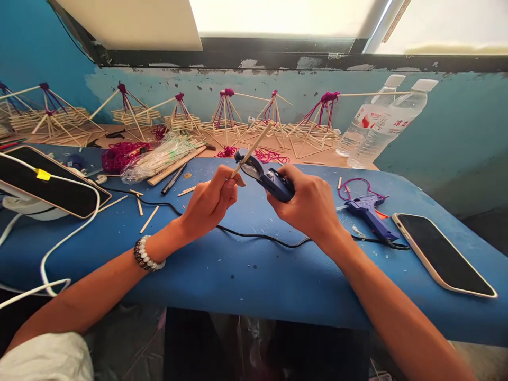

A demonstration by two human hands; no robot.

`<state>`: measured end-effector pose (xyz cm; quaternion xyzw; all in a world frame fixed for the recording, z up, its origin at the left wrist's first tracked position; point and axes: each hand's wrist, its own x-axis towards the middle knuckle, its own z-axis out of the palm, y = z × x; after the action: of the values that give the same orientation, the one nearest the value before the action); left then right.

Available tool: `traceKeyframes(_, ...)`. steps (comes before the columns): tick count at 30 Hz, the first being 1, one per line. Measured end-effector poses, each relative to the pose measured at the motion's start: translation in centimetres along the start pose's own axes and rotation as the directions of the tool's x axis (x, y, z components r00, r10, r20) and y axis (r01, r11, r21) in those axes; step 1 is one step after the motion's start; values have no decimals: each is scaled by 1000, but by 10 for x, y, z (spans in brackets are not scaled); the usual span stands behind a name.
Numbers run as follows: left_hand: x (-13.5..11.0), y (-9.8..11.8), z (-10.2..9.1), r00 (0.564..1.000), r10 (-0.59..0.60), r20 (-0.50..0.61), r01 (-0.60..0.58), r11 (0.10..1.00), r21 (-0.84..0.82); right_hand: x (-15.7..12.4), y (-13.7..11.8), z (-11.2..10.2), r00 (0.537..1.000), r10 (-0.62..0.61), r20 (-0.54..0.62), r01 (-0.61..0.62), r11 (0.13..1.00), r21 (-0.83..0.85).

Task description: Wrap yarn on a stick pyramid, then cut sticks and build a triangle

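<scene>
My left hand (212,200) is closed around the lower end of a thin wooden stick (257,144) that slants up and to the right. My right hand (307,203) grips a blue-handled cutter (266,177) whose metal jaws sit around the stick just above my left fingers. Both hands hover over the blue table (246,264). A beaded bracelet (146,255) circles my left wrist.
A blue glue gun (370,210) with a black cord (254,235) lies right of my hands, beside a phone (442,254). Another phone (51,182) with a white cable lies left. Stick-and-yarn frames (226,114), a bag of sticks (162,156), magenta yarn (119,154) and two water bottles (381,129) line the back.
</scene>
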<state>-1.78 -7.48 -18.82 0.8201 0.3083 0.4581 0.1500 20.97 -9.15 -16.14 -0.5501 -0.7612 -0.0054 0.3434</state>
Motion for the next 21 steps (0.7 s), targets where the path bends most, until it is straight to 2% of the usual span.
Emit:
traceKeyframes(14, -1, 1, 0, 997, -72, -9, 72, 997, 15, 1, 1, 1, 1000, -5, -2, 5, 1000, -2)
traceKeyframes(21, 1, -1, -1, 999, -36, -28, 38, 998, 50, 2, 2, 3, 1000, -7, -25, 7, 1000, -4)
